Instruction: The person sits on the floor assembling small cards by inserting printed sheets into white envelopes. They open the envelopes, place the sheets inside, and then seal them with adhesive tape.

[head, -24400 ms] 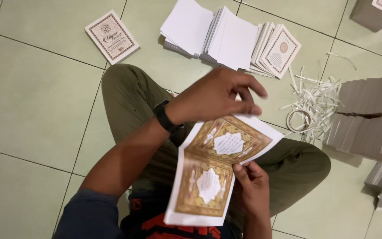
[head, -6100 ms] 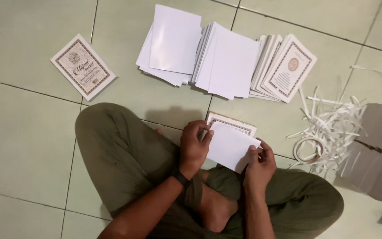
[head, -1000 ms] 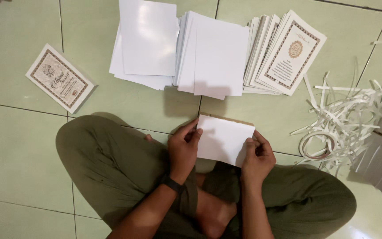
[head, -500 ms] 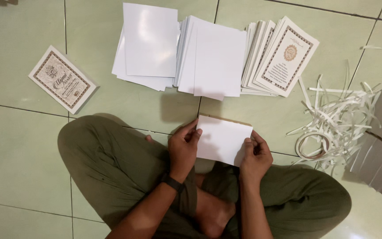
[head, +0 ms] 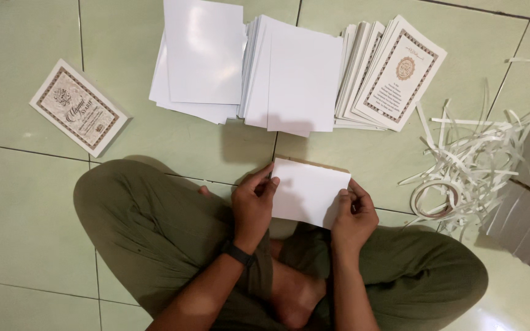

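A printed booklet point(head: 79, 114) lies alone on the green tiles at far left. Above the crossed legs, the left hand point(head: 251, 205) and right hand point(head: 353, 216) each pinch a side edge of a white folded sheet point(head: 308, 191), fingers closed on it. Paper strips point(head: 467, 168) lie tangled at right.

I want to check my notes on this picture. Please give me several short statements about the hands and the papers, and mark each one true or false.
1. Both hands, left hand and right hand, hold the folded white paper sheet. True.
2. The single patterned brown-bordered booklet lies on the person's lap. False: it lies on the pale green tiled floor, apart.
3. The white paper strips lie to the person's right. True.
4. The fanned stack of patterned booklets is held in the left hand. False: it lies on the floor.
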